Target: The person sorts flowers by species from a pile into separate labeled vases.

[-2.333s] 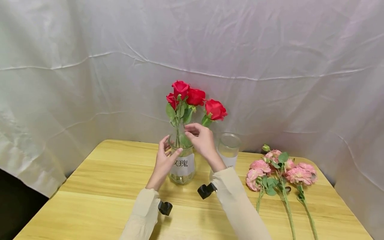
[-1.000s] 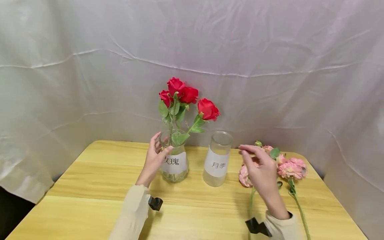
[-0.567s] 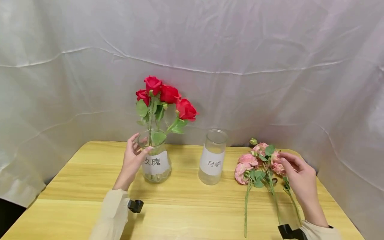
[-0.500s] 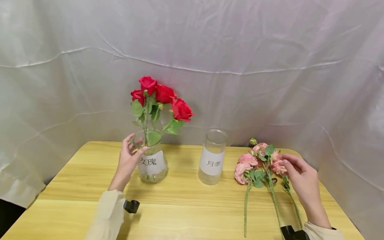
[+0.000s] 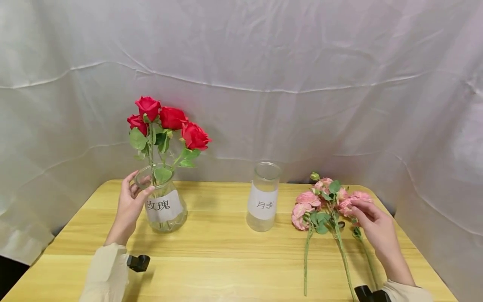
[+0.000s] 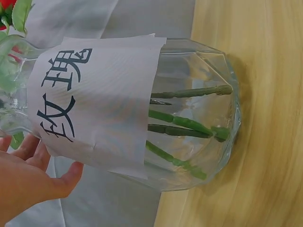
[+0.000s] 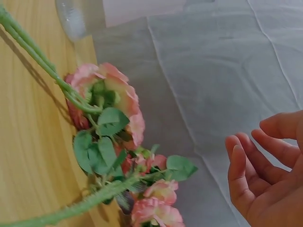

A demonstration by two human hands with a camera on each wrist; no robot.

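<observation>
My left hand (image 5: 129, 206) grips the neck of a faceted glass vase (image 5: 166, 223) at the table's left. Its white label (image 6: 90, 104) reads 玫瑰. Several red roses (image 5: 172, 118) stand in it, their stems showing through the glass in the left wrist view. Over at the right, my right hand (image 5: 380, 233) hovers above pink flowers (image 5: 308, 199) lying on the table. In the right wrist view its fingers (image 7: 239, 165) are loosely bent, with nothing between them. My left fingers behind the vase neck are partly hidden.
A second glass vase (image 5: 260, 222), labelled 月季 and without flowers, stands between the hands. The long green flower stems (image 5: 341, 251) point toward the near table edge. A grey-white curtain (image 5: 241, 126) hangs behind the wooden table (image 5: 211, 268).
My right hand has left the roses and moved right to the pink flowers. My left hand has shifted the rose vase leftward, away from the other vase.
</observation>
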